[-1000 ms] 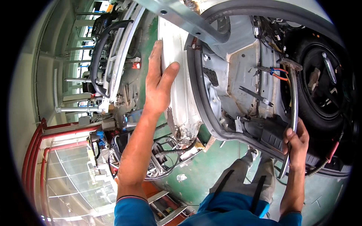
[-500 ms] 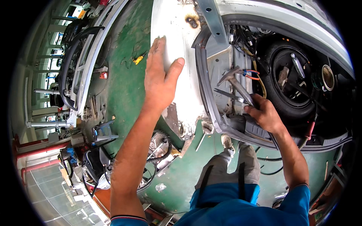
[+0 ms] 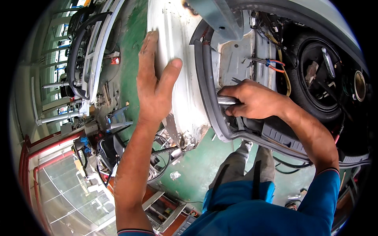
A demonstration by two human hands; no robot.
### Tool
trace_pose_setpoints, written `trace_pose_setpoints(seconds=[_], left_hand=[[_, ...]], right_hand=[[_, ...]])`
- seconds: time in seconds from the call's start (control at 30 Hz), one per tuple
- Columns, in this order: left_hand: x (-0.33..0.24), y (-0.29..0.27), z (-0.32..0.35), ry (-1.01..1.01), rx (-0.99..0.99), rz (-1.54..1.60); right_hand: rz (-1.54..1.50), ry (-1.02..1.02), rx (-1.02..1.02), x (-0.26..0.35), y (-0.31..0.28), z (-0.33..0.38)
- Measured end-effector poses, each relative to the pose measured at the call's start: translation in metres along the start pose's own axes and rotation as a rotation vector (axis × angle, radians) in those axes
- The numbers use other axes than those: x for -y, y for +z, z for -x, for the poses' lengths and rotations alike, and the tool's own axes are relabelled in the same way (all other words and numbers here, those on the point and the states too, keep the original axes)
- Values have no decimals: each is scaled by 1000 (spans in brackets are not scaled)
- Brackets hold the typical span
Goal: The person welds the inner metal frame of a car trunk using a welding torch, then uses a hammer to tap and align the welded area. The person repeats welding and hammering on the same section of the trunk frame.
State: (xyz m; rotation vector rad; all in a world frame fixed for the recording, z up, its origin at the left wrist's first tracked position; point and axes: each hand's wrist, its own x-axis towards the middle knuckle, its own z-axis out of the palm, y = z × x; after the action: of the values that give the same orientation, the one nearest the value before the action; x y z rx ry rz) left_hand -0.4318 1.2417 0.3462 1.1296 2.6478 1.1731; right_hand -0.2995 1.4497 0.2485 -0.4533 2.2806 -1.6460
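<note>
Left hand [image 3: 154, 92] lies spread, holding nothing, against white car-body panel [image 3: 175, 33], likely for support; right hand [image 3: 252, 99] grips steel shaft [image 3: 227, 101] firmly.

Beneath you, a green floor [image 3: 197, 169] shines at the lower middle of the frame and shows again as a strip at upper left. In that same corner you have brightly lit windows [image 3: 62, 40]. A pale wall [image 3: 23, 98] curves along your left edge, and red bars [image 3: 24, 161] frame a pale, gridded panel [image 3: 63, 196] at lower left.
</note>
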Motion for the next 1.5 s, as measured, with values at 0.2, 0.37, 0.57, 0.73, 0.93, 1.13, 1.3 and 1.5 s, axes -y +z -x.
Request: trace_pose_setpoints(seconds=[0.2,0.37,0.57,0.73,0.93,1.13,1.3,1.5], left_hand=[[-3,1,-1,-50,10,42],[-4,1,-1,-33,12,36],[-3,1,-3,-36,15,57],[-3,1,-2,-53,12,93],[-3,1,-2,-55,12,60],[-3,1,-3,-47,19,71],[0,1,-1,-60,20,113],[-1,0,-2,-52,22,83]], right_hand=[[103,-133,180,7,-9,-19],[156,-146,245,13,-14,-28],[140,-221,303,5,-17,-33],[105,-291,311,-4,-15,-38],[198,-186,218,6,-12,-26],[409,-4,55,7,-6,-32],[464,-212,188,19,-11,-24],[455,-197,198,18,-11,-24]])
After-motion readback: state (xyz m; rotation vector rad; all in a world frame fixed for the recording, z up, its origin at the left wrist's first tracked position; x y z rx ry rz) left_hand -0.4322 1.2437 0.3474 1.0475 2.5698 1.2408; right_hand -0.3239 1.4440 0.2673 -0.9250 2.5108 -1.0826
